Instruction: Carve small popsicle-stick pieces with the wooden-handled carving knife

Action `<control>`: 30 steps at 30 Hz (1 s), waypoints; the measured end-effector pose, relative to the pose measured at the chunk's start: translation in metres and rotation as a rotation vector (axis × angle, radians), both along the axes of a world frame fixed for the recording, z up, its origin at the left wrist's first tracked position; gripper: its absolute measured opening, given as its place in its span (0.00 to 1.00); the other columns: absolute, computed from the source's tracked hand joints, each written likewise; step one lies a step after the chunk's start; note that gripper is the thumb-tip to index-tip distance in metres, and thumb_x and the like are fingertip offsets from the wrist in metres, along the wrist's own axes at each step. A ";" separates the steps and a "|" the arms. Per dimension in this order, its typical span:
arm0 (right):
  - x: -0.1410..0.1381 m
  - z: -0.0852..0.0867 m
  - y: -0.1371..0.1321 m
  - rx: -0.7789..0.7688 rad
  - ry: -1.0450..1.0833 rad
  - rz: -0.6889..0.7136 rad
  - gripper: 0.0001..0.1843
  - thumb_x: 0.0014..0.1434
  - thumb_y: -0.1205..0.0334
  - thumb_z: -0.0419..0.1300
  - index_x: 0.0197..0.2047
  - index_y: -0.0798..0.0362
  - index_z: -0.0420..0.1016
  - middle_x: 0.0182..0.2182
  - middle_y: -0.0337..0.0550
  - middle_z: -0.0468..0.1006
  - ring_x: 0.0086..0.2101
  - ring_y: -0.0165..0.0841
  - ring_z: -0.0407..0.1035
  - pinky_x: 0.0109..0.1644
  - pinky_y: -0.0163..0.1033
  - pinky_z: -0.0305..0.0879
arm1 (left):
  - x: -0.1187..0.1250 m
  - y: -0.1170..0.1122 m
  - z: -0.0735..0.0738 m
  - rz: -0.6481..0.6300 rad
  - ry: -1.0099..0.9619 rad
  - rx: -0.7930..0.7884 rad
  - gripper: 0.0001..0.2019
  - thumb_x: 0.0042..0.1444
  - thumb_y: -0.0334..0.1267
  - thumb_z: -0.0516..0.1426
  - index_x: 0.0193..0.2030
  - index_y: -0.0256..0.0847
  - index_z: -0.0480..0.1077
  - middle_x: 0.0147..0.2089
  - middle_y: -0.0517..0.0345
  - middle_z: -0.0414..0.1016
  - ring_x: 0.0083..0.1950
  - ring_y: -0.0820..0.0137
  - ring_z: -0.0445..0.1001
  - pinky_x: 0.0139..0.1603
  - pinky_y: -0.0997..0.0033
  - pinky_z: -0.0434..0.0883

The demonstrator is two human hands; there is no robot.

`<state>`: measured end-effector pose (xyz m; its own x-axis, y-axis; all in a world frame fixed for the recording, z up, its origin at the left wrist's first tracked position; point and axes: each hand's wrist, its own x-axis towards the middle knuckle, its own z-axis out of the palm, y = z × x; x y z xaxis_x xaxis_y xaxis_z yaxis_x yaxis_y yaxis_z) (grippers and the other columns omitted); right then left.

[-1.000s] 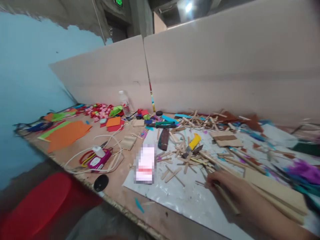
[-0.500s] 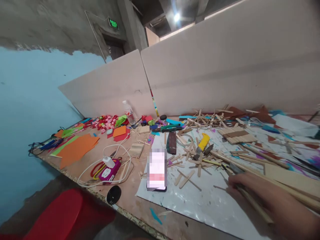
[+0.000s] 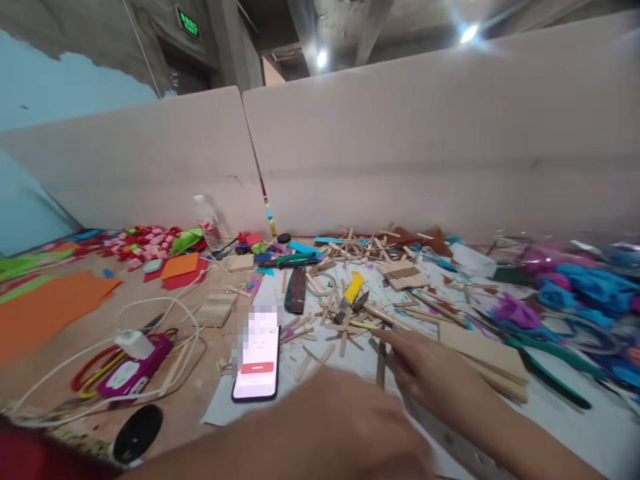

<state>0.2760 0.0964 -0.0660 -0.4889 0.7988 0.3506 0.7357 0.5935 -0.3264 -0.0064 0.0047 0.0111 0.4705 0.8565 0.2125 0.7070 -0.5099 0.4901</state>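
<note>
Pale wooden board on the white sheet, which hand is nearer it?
Right. The right hand lies just left of the pale wooden board, index finger extended; the blurred left hand is lower and farther left.

The right hand (image 3: 430, 377) is held low, palm down, over the near right part of the bench (image 3: 195, 408). Its index finger is stretched forward, the others are curled under, and the forearm is extended in from the near right edge. The left hand (image 3: 350, 427) is raised near the bench's near edge, blurred, and its fingers cannot be made out.
</note>
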 end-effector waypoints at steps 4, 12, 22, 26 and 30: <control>-0.006 0.006 0.007 -0.026 -0.018 -0.018 0.19 0.77 0.64 0.61 0.67 0.46 0.84 0.57 0.54 0.90 0.53 0.49 0.87 0.56 0.55 0.84 | -0.009 0.062 -0.014 0.081 0.136 0.023 0.10 0.79 0.43 0.66 0.55 0.38 0.81 0.56 0.50 0.84 0.57 0.58 0.84 0.62 0.49 0.84; -0.043 -0.001 0.012 -0.098 0.078 0.056 0.09 0.79 0.59 0.68 0.58 0.50 0.85 0.53 0.48 0.88 0.54 0.46 0.83 0.61 0.58 0.81 | 0.000 0.081 -0.044 0.112 0.100 -0.037 0.10 0.79 0.43 0.67 0.55 0.38 0.81 0.55 0.51 0.84 0.56 0.58 0.85 0.62 0.49 0.84; -0.048 0.003 -0.025 -0.300 0.544 0.069 0.21 0.81 0.50 0.60 0.36 0.47 0.83 0.30 0.42 0.84 0.32 0.38 0.78 0.38 0.41 0.74 | -0.003 0.054 -0.036 0.103 -0.377 -0.121 0.15 0.77 0.41 0.55 0.43 0.45 0.83 0.39 0.58 0.87 0.39 0.65 0.83 0.41 0.69 0.75; -0.053 0.000 -0.027 -0.494 0.737 0.059 0.26 0.81 0.43 0.62 0.33 0.48 0.82 0.25 0.39 0.81 0.27 0.35 0.77 0.31 0.37 0.74 | -0.006 0.054 -0.030 0.172 -0.501 -0.210 0.12 0.75 0.45 0.58 0.45 0.47 0.84 0.41 0.61 0.88 0.41 0.66 0.86 0.40 0.74 0.78; -0.050 -0.008 -0.020 -0.493 0.894 -0.067 0.22 0.77 0.42 0.69 0.34 0.47 0.86 0.24 0.39 0.80 0.25 0.34 0.75 0.29 0.36 0.72 | -0.017 0.059 -0.021 0.312 -0.531 -0.197 0.11 0.75 0.47 0.60 0.55 0.49 0.83 0.46 0.62 0.88 0.43 0.68 0.86 0.43 0.74 0.79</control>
